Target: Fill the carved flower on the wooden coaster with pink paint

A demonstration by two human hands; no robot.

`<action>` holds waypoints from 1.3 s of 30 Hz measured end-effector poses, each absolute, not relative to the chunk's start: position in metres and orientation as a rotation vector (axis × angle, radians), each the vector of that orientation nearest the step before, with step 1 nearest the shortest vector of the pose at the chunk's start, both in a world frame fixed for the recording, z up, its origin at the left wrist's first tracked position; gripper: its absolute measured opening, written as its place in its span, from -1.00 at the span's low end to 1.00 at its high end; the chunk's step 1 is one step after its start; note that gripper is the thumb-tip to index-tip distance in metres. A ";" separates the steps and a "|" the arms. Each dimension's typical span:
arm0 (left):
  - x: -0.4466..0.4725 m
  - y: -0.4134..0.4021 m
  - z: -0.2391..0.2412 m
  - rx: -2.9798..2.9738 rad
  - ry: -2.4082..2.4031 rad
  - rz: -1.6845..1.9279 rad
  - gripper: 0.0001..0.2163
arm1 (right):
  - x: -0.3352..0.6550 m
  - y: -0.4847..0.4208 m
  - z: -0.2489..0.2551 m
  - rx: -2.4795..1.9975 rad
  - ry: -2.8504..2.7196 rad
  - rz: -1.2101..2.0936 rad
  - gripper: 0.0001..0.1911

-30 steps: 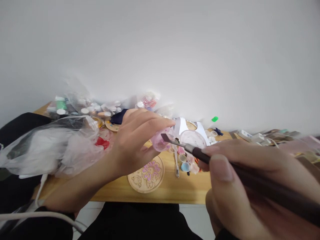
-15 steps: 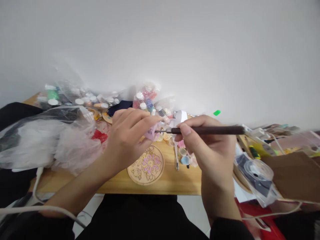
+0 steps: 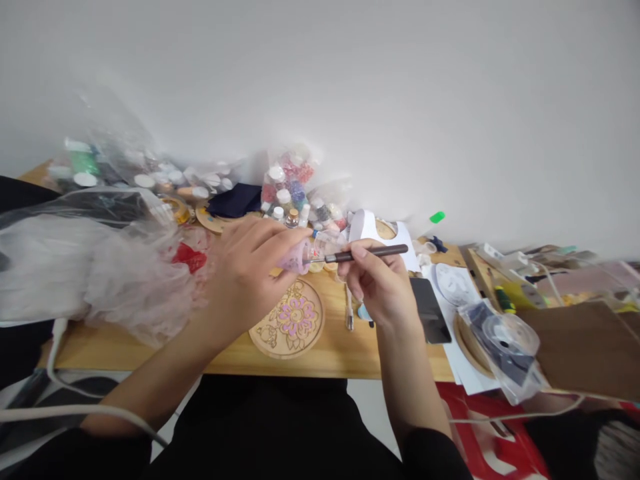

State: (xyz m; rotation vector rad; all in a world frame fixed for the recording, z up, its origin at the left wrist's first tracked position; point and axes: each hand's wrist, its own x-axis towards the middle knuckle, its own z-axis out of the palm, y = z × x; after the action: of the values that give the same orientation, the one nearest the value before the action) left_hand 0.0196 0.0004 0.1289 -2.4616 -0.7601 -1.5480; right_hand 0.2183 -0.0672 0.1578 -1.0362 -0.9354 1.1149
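Between the fingers and thumb of my left hand [image 3: 243, 277] is a small lilac cup [image 3: 297, 257], tipped on its side with its mouth facing right. My right hand [image 3: 387, 287] pinches a dark-handled tool [image 3: 375, 253] with a thin metal shaft. Its tip is at the cup's mouth; whether it touches the inside is hard to see. Below my hands lies a round wooden disc [image 3: 310, 343] with carved flower lines, some petals coloured lilac. Beside my right hand, a thin white-and-metal tool [image 3: 349, 310] rests on the table.
Bagged bottles [image 3: 287, 187] line the wall. A clear plastic bag [image 3: 50, 267] of white material lies left, near a red piece [image 3: 189, 257]. To the right are a black phone [image 3: 431, 310], white paper [image 3: 453, 283], a bagged spool [image 3: 510, 340] and a cardboard piece [image 3: 585, 347]. A cable [image 3: 75, 413] crosses lower left.
My right hand has moved farther from me and appears smaller, uncovering the phone and paper. The tool's tip stays by the cup. The view has shifted slightly.
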 end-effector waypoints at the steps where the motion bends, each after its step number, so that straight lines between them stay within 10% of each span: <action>1: 0.021 0.001 0.127 -2.447 -0.748 -1.564 -0.68 | 0.219 -0.067 0.155 -1.042 -0.915 1.131 -0.61; 39: -0.040 0.009 -0.028 -2.475 -1.356 -1.683 -0.73 | 0.232 -0.169 0.048 -1.419 -0.672 0.916 -0.70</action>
State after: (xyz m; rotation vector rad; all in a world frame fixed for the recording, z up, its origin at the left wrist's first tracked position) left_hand -0.0398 0.0090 -0.0277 -2.4754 -1.3562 -1.6830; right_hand 0.2315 -0.1689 0.0482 -1.4190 -0.6721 0.9155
